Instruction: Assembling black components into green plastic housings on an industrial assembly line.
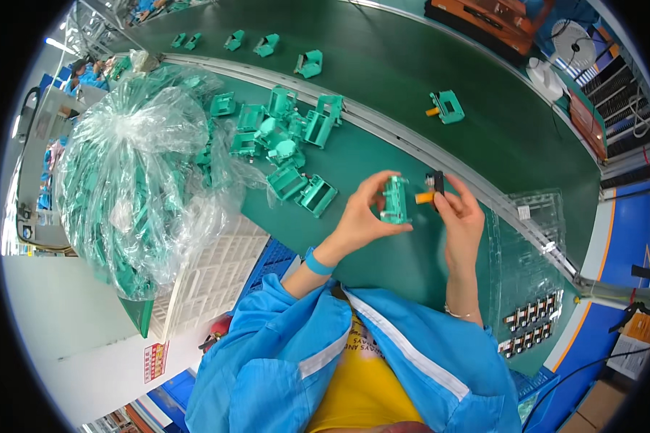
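Note:
Over the green work surface, my left hand point(360, 220) grips a green plastic housing point(394, 200) between thumb and fingers. To its right, my right hand point(464, 220) pinches a small black part with an orange tab point(438, 189); its exact kind I cannot make out. The two pieces are held apart, with the orange tab pointing toward the housing. A heap of similar green housings point(280, 137) lies beyond my left hand. Near my right forearm, a clear plastic tray point(531, 267) carries rows of small black-and-orange parts point(529, 313).
A big clear plastic bag point(133, 159) full of green housings stands at the left, beside a white slotted crate point(213, 274). Past a metal rail point(390, 136), a green conveyor belt point(383, 65) carries several spaced-out housings, one with an orange tab point(448, 107). A white fan point(574, 43) stands far right.

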The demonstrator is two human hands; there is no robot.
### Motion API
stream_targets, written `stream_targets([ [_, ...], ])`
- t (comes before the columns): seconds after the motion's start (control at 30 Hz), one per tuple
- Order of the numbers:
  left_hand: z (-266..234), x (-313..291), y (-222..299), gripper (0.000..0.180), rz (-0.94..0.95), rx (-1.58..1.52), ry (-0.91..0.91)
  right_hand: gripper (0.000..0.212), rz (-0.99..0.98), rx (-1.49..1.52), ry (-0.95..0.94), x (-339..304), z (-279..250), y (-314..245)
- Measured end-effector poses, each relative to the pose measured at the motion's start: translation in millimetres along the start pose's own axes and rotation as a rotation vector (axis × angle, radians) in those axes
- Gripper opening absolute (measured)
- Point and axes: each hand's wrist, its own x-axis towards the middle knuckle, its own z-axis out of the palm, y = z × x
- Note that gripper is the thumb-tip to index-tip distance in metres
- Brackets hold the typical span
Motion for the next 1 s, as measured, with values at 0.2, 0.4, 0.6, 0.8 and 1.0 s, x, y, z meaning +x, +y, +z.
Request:
stream_targets([
  [0.2, 7, 14, 10, 0.076, 0.079, 0.269, 0.068, 0.029, 0.005, 0.052, 0.011, 13, 9, 14],
  [0.4, 15, 16, 9, 0.076, 0.134, 0.3, 0.108, 0.029, 0.028, 0.088, 0.008, 10, 14, 17],
  [0.6, 22, 20, -1, 0.077, 0.162, 0.169, 0.115, 0.029, 0.041, 0.123, -0.041, 10, 13, 19],
  [0.8, 21, 20, -1, 0.077, 0.119, 0.231, 0.076, 0.024, 0.021, 0.036, -0.061, 4, 13, 22],
  [1.0, 21, 18, -7, 0.076, 0.171, 0.393, 0.064, 0.02, 0.002, -0.182, -0.06, 5, 9, 20],
])
